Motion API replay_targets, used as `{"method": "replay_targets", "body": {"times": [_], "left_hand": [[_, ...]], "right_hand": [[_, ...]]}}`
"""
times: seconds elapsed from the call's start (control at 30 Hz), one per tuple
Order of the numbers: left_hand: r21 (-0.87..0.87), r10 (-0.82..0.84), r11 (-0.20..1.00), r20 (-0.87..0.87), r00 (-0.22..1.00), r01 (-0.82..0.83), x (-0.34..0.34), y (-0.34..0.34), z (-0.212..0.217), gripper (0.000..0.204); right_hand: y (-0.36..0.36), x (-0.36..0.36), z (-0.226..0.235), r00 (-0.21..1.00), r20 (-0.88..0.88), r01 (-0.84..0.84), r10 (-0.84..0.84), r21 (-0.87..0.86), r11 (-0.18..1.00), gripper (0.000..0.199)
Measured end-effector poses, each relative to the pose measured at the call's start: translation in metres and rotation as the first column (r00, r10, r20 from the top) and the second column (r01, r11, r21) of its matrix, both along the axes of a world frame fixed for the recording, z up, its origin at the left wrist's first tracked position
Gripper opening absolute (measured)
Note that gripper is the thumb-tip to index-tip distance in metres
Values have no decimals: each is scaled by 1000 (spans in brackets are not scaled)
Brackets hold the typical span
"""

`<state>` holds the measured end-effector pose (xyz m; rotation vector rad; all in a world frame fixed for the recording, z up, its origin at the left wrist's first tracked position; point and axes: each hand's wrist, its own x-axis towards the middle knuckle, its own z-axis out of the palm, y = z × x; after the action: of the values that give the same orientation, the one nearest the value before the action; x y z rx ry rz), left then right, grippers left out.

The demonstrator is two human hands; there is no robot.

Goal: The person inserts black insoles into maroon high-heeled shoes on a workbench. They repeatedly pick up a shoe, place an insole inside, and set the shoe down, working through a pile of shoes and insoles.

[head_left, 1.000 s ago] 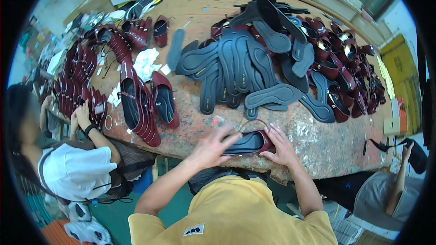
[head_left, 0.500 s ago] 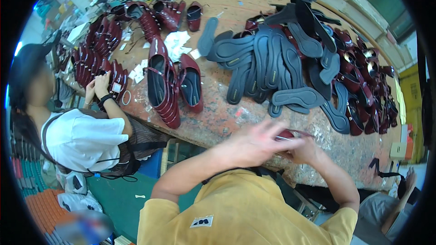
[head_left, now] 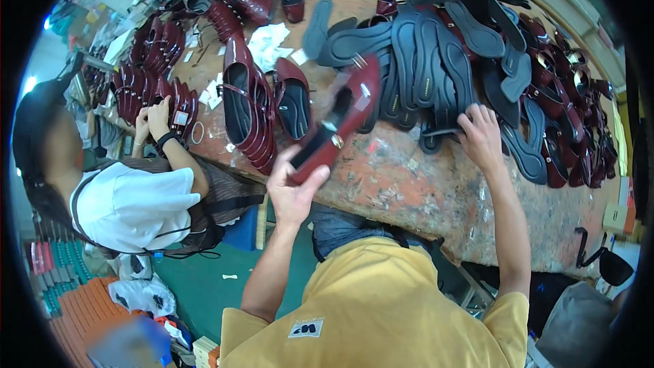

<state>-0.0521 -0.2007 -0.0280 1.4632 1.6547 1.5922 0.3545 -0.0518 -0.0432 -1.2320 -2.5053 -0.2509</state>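
Observation:
My left hand (head_left: 294,194) grips a glossy dark red strapped shoe (head_left: 351,105) by its heel end, the toe tilted up and away to the right. A dark insole shows inside it. My right hand (head_left: 482,136) has its fingers closed on the end of a dark grey insole (head_left: 441,132) at the near edge of a heap of insoles (head_left: 426,61). Left of the held shoe, a row of dark red shoes (head_left: 238,112) stands packed together. Beside that row lies a single red shoe (head_left: 294,99) with an insole in it.
More red shoes (head_left: 552,102) are piled at the table's right side, and others (head_left: 153,48) at the far left. Crumpled white paper (head_left: 269,42) lies behind the near row. A co-worker in a white shirt (head_left: 139,197) handles shoes on the left. The worn table (head_left: 388,191) curves around me.
My hands were together over a red item near the table edge. Now they are apart: the left has swung left with the shoe, the right has reached forward to the insoles.

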Motion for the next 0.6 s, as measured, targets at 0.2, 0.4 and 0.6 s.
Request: {"method": "replay_targets", "body": {"times": [0.2,0.4,0.6], "left_hand": [[17,138,981,-769,625,-195,-18,85,7,29],[-334,-193,885,-897,397,-324,-20,80,-10,36],[44,-78,984,-771,632,175,86,158,66,39]], "right_hand": [[-32,4,21,987,-159,-33,34,9,999,38],[-111,31,35,833,-227,417,-506,-344,841,42],[-159,33,-29,723,-248,497,-645,-462,735,42]]}}
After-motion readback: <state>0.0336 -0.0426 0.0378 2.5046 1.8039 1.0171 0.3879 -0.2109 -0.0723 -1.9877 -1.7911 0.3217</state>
